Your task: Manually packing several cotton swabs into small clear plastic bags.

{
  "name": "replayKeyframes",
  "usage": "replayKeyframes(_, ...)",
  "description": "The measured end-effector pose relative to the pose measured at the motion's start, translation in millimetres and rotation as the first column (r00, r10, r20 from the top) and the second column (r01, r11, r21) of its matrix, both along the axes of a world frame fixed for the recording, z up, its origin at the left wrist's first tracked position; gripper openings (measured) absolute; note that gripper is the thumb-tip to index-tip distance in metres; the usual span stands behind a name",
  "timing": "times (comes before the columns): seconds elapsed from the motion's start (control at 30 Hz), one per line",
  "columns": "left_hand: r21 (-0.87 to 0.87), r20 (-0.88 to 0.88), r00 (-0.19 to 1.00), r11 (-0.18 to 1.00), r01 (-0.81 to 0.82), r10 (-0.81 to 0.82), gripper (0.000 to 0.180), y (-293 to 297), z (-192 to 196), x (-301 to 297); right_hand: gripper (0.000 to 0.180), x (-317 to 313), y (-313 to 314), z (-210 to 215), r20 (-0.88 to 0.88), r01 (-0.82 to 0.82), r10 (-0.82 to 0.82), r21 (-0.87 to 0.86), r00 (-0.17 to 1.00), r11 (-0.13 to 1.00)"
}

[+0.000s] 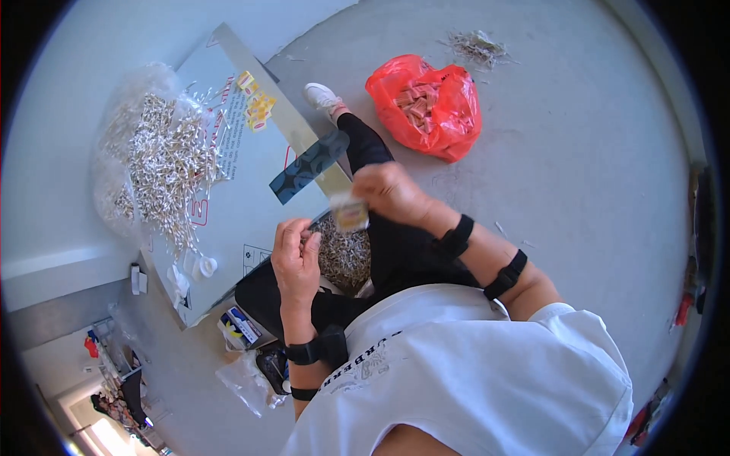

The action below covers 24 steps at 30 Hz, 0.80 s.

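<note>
Right hand (388, 190): grips 1 small packet (350, 212). Left hand (296, 254): pinches sticks (313, 238), just below packet. Risk: sticks slipping into lap pile (344, 257) beneath if pinch loosens.

Glossy red plastic bag (426, 102)

A red plastic bag (426, 106) of small pink packets is sitting open on the grey floor (578, 197) at one o'clock. Beyond it, at twelve o'clock, a loose clump of pale sticks (477, 47) is lying. At ten o'clock a clear bag (122, 129) is spilling white cotton swabs (167, 163) over a flat cardboard sheet (251, 205), with yellow packets (258, 106) lying near its far edge.
</note>
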<state>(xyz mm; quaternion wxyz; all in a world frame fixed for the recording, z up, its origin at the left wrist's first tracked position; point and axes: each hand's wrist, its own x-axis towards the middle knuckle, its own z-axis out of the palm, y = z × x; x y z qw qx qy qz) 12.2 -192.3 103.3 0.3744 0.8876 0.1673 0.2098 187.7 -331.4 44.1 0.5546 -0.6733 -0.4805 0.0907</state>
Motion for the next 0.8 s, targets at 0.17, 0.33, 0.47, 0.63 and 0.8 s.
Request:
replayKeyframes(0.17, -0.007, -0.095, 0.995, 1.0, 0.011, -0.012, 0.019, 11, -16, -7, 0.01, 100, -34, -50, -0.18, 0.618, -0.64, -0.165, 0.747, 0.768)
replayKeyframes(0.33, -0.078, -0.092, 0.993, 0.995, 0.061, -0.068, 0.017, 8, -22, 1, 0.026, 184, -100, -160, 0.104, 0.829, -0.861, -0.349, 0.497, 0.437)
replayKeyframes(0.47, 0.006, -0.165, 0.986, 0.999, -0.034, 0.034, 0.012, 26, -27, -34, 0.02, 129, -52, -146, -0.118, 0.536, -0.657, -0.48, 0.745, 0.695)
replayKeyframes(0.63, 0.017, -0.201, 0.969, 0.989, -0.144, 0.144, 0.007, 46, -47, -43, 0.012, 97, -62, -129, -0.22, 0.345, -0.463, -0.42, 0.858, 0.839)
replayKeyframes(0.8, 0.015, -0.01, 0.789, 0.789, -0.614, 0.614, 0.009, 106, -55, -120, 0.014, 48, -15, -47, -0.408, 0.052, -0.245, -0.429, 0.879, 0.902)
